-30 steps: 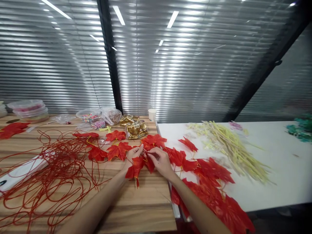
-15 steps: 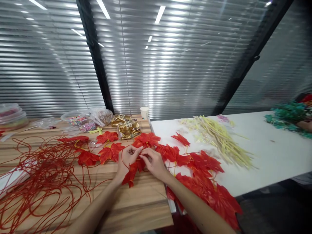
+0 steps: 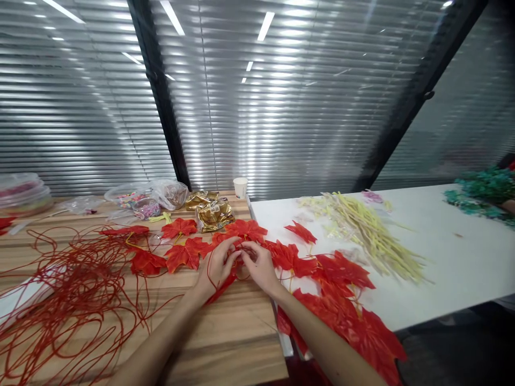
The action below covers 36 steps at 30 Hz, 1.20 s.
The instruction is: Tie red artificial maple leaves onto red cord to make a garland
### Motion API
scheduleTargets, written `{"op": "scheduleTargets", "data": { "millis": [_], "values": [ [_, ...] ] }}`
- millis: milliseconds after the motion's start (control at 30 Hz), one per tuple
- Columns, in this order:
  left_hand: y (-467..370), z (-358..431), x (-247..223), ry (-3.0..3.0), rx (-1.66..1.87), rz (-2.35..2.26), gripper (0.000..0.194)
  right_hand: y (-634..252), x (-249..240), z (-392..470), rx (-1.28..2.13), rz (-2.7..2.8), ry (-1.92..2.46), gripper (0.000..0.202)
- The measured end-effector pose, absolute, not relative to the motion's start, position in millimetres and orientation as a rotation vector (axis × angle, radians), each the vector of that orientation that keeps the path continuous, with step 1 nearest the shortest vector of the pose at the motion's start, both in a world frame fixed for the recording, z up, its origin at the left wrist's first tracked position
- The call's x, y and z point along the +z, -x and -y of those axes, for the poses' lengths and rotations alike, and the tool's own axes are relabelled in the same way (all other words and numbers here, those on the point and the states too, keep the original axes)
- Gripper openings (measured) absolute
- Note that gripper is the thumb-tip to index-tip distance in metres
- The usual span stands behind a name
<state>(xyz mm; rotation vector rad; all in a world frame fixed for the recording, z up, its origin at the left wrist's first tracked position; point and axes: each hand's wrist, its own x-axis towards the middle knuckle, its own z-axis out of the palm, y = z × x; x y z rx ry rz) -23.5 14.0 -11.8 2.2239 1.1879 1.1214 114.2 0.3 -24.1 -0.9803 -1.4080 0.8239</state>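
Note:
My left hand (image 3: 219, 265) and my right hand (image 3: 260, 266) meet over the wooden table, fingertips pinched close together. A thin red cord (image 3: 208, 271) loops across the back of my left hand and runs to the pinch, where both hands grip it. Exactly how the cord lies between the fingers is hidden. Under and around the hands stretches a garland of red maple leaves (image 3: 246, 229), with a leaf partly covered by my left hand. More leaves (image 3: 341, 268) of it trail to the right and over the table edge. A loose tangle of red cord (image 3: 84, 289) spreads at left.
Gold foil packets (image 3: 215, 215), a paper cup (image 3: 240, 188), a clear bag (image 3: 169, 194) and plastic tubs (image 3: 24, 192) stand along the back. Yellow stems (image 3: 374, 236) lie on the white table (image 3: 434, 257). At far right, another person's hand (image 3: 509, 206) is by green foliage (image 3: 483, 193).
My fingers have shifted slightly right and closer together at the pinch. The leaf hanging below my left hand is now more covered. The view has moved a little.

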Motion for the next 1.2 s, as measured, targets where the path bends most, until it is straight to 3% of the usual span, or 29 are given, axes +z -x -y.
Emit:
{"op": "scheduleTargets", "data": {
  "millis": [233, 433, 633, 833, 967, 1200],
  "values": [
    [25, -17, -12, -2.196, 1.188, -1.235, 0.016, -116, -17, -2, 1.047, 1.090, 0.926, 0.017],
    [24, -17, -12, -2.182, 1.019, -1.178, 0.025, -116, -16, -3, 1.193, 0.910, 0.904, 0.022],
    [25, -14, 3, -1.536, 1.129, -1.202, 0.028, -123, -11, -1, 1.128, 1.293, 0.868, 0.018],
    [24, -10, 4, -1.911, 0.975, -1.082, 0.031, -124, -14, -3, 1.143, 1.285, 0.866, 0.027],
    [24, -11, -4, -2.152, 1.043, -1.165, 0.018, -124, -13, -4, 1.259, 1.271, 0.806, 0.033],
    [49, -26, 24, -1.659, 1.362, -1.268, 0.029, -135, -16, -14, 1.167, 1.011, 0.915, 0.033]
  ]
}}
